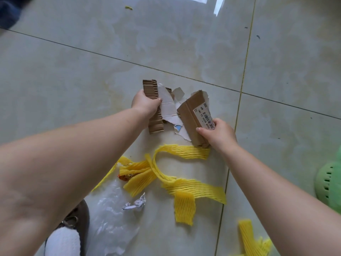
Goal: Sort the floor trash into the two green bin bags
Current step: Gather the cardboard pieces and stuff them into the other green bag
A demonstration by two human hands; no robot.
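Note:
My left hand grips a strip of corrugated cardboard together with torn white-faced card. My right hand holds a folded brown cardboard piece with a barcode label. Both pieces are just above the tiled floor, close together. Nearer to me, yellow foam fruit netting lies spread in strips. A clear plastic bag, a crumpled paper scrap and an orange wrapper lie beside it. No green bin bag is plainly in view.
A green perforated plastic object sits at the right edge. My shoe is at the bottom left. More yellow netting lies at the bottom right, and a small yellow scrap far off. A dark object fills the top left corner.

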